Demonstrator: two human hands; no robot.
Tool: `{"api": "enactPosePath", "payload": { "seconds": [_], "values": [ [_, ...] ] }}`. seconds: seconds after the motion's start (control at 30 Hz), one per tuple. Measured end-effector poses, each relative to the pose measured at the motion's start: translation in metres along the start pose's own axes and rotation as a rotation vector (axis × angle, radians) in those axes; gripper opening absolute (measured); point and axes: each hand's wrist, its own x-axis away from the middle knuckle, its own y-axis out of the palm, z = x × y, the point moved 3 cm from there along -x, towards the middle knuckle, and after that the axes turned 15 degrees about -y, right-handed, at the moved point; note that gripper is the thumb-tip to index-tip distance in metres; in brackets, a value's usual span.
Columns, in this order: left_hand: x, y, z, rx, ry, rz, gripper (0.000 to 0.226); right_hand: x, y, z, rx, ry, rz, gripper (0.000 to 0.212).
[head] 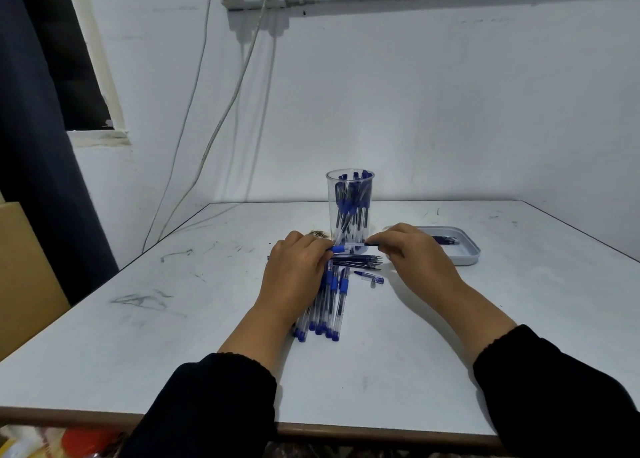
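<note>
**Fig. Pen assembly, head view, read from near to far.** Nearest the front edge of the table (104, 371), about midway along it, lies a row of finished pens (327, 314) with their blue end plugs toward me. Beyond them, toward the table's middle, my left hand (294, 270) curls its fingers round a clear pen barrel (346, 249) near its blue grip and holds it level. My right hand (412, 250) pinches a dark refill (370, 244), which enters the barrel's open end. Under the hands lies a bundle of loose refills (360, 262). Just right of the row is a loose blue cap (369, 277).

To seat the refill well, I judge that barrel and refill must share one line. The thin tube should be fed slowly without bending, with the barrel steadied close to its mouth.

Farther back, toward the far edge, stands a clear cup (350, 208) of pens. To its right lies a grey tray (467, 255) holding a few refills. No brand, label or writing is legible on any item.
</note>
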Motion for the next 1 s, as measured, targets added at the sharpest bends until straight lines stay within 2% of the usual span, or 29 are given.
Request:
{"api": "enactPosePath", "payload": {
  "seconds": [1.0],
  "values": [
    [-0.0009,-0.0026,-0.0037,0.047,0.016,0.019,0.017,0.0014,-0.0006,0.0030,0.025,0.010,-0.016,0.026]
  ]
}}
